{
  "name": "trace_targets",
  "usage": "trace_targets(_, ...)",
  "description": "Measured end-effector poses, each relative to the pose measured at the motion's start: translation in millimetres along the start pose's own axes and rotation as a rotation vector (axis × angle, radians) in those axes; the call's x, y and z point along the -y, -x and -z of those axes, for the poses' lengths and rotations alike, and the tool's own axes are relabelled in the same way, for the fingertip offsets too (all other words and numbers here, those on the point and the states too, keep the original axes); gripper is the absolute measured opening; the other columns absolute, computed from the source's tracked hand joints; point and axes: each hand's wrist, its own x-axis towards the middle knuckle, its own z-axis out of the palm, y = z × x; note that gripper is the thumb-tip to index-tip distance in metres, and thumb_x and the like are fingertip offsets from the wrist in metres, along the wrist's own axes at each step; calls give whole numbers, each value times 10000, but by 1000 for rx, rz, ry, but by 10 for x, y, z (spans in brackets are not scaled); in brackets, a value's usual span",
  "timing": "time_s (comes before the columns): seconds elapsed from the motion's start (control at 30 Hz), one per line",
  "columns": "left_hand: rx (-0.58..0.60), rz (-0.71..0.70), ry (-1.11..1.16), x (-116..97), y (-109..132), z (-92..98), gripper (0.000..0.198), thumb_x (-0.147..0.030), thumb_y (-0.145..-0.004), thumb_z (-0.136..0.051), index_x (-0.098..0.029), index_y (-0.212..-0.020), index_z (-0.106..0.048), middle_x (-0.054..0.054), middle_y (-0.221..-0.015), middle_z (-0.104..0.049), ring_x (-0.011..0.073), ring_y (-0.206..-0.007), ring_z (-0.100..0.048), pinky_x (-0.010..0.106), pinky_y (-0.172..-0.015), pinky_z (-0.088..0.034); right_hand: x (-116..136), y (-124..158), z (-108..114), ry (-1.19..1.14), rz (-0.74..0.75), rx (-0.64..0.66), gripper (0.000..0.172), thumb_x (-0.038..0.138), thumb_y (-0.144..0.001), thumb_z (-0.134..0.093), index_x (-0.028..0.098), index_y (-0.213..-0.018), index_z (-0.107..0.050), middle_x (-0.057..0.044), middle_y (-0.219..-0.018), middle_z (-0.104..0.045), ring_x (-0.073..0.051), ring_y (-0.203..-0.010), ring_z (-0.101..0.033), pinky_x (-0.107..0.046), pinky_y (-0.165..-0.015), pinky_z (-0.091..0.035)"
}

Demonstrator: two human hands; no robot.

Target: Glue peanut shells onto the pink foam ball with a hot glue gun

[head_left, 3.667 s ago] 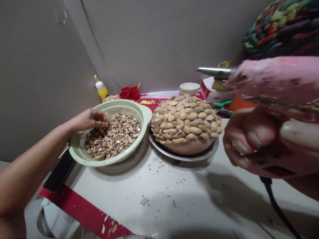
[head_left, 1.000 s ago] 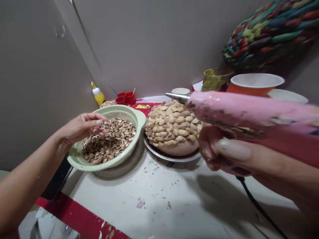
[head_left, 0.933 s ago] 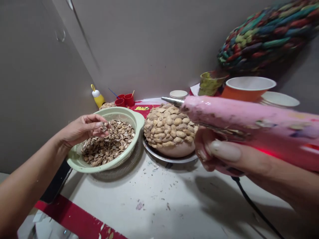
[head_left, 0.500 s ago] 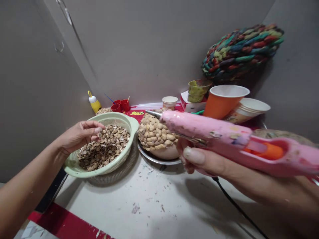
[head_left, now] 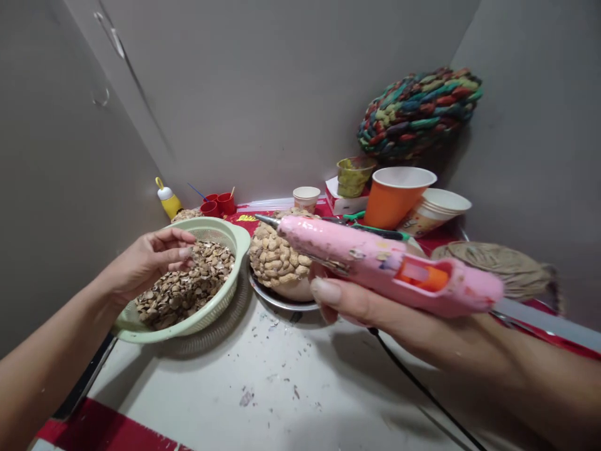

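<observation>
In my right hand (head_left: 370,307) is a pink hot glue gun (head_left: 338,250), its metal nozzle pointing left and a translucent glue stick (head_left: 549,322) coming out of its back end. Behind the nozzle, a rounded form covered with peanuts in their shells (head_left: 277,254) rests in a metal dish (head_left: 263,289); the glue gun hides part of it. My left hand (head_left: 153,260) is over a pale green colander (head_left: 240,247) of brown nut shells (head_left: 188,297). Its thumb and fingers are drawn together in a pinch, and what lies between them is too small to make out.
Paper cups (head_left: 399,197), a stained tub (head_left: 354,178) and a colourful braided piece (head_left: 420,116) stand at the back right. Red cups (head_left: 226,203) and a yellow bottle (head_left: 168,200) are at the back left. A black cord (head_left: 413,382) crosses the white tabletop (head_left: 263,376), which has scattered specks.
The view has shifted slightly, so the background things sit further left. My right hand has drawn back with the glue gun, revealing the glue stick's end. My left hand stays over the colander.
</observation>
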Motion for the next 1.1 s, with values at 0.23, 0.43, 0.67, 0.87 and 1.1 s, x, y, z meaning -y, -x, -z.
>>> trace_targets(0.23, 143, 35, 266, -27, 206, -471, 386, -206, -650, -892, -279, -993, -731, -17, -860, -710, 122, -683, -678, 201, -652, -607, -144, -44, -71, -116, -117, 90, 204, 339, -952, -612, 242, -1108, -700, 9, -756, -631, -130, -678, -588, -243, -577, -503)
trace_targets(0.43, 278, 10, 338, 34, 342, -908, 396, -253, -667, -886, -314, -1026, -731, -10, -828, -690, 120, -651, -647, 190, -608, -587, -188, -44, -96, -101, -67, 76, 133, 294, -902, -659, 169, -945, -666, -18, -870, -663, -133, -779, -611, -246, -699, -518)
trace_targets(0.67, 354, -16, 490, 109, 380, -1184, 346, -186, -725, -853, -245, -1024, -691, -7, -829, -688, 112, -699, -664, 185, -683, -593, -356, -53, -164, -79, 181, 133, 150, 257, -886, -672, 121, -948, -663, -37, -879, -660, -126, -801, -616, -237, -740, -517)
trace_targets(0.87, 417, -60, 565, 123, 383, -1277, 172, -139, -764, -826, -165, -862, -687, -8, -766, -672, 91, -710, -667, 142, -663, -580, -409, -47, -185, -80, 320, 62, 75, 146, -862, -683, 121, -932, -678, -11, -856, -659, -83, -758, -617, -184, -692, -495)
trace_targets(1.1, 374, -45, 571, 191, 394, -1263, 404, -157, -749, -846, -241, -1117, -700, 5, -931, -708, 94, -721, -683, 174, -699, -601, -346, -83, -163, -154, 75, 93, 82, 228, -910, -646, 150, -930, -661, -25, -937, -700, -110, -808, -647, -229, -746, -553)
